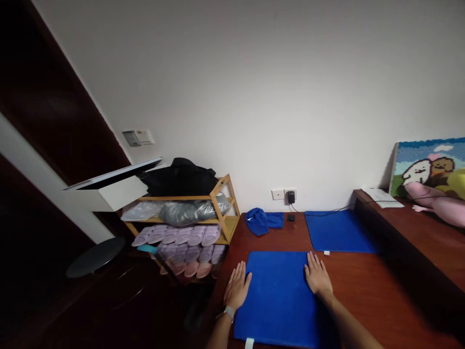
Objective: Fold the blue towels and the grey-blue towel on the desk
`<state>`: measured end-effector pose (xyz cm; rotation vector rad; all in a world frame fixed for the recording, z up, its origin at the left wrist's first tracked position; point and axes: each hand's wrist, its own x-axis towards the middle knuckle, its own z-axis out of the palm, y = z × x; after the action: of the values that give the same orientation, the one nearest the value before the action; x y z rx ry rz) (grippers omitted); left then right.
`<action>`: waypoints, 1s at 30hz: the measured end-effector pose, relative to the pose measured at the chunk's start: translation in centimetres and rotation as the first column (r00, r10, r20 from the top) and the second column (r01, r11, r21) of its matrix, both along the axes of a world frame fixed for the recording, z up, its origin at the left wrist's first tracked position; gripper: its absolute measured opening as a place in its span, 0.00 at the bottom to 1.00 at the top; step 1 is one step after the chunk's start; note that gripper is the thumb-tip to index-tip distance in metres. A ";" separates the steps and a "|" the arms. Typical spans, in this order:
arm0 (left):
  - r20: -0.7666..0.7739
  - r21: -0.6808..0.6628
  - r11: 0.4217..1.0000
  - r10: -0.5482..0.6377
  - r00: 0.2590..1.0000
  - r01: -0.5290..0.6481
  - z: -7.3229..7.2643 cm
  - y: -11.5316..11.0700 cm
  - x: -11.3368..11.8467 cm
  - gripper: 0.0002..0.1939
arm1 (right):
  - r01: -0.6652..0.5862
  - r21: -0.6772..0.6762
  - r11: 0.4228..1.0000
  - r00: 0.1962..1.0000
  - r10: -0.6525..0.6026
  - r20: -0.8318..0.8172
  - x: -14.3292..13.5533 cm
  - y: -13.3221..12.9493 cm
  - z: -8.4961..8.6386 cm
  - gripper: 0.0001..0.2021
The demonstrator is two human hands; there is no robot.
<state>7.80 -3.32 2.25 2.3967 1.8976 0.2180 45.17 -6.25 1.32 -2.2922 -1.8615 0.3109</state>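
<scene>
A blue cloth (278,300) lies spread out on the reddish-brown table (359,291), with a white tag at its near left corner. My left hand (237,287) rests flat at the cloth's left edge, fingers stretched out, a watch or band on the wrist. At the opposite edge, near the far right corner, my right hand (317,274) lies flat with its fingers extended. Neither hand grips anything. Beyond my right hand is a second flat blue cloth (337,232). A crumpled blue cloth (259,220) sits by the wall.
To the left stands a wooden rack (227,218) with rows of slippers (192,236), a black bag (181,177) and a white box (119,194) on it. A stool (96,257) is lower left. A plugged-in adapter (291,197) trails a cable. Right, a raised surface holds a pink plush toy (445,208).
</scene>
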 end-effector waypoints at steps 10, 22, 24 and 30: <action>0.015 -0.035 0.999 -0.009 1.000 0.009 0.4 0.0 0.4 0.38 | 0.026 -0.004 1.000 0.999 -0.026 0.033 -1.2 -4.2 0.9 0.35; 0.112 0.087 0.996 -0.030 0.993 0.020 2.4 -3.3 8.2 0.37 | 0.011 0.022 1.000 0.999 -0.010 -0.033 -2.9 -10.2 0.1 0.35; 0.142 0.103 0.971 -0.228 0.963 0.215 1.6 -5.5 13.0 0.36 | 0.007 0.013 1.000 1.000 -0.007 -0.025 -2.8 -10.2 0.3 0.35; 0.162 0.033 0.934 -0.357 0.920 0.357 -0.8 -9.1 19.9 0.36 | -0.036 -0.001 0.999 0.999 0.036 0.001 -2.7 -10.3 0.8 0.34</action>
<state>27.72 -12.43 1.42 2.5781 1.3604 0.3800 42.43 -16.55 2.14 -2.2616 -1.9059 0.3159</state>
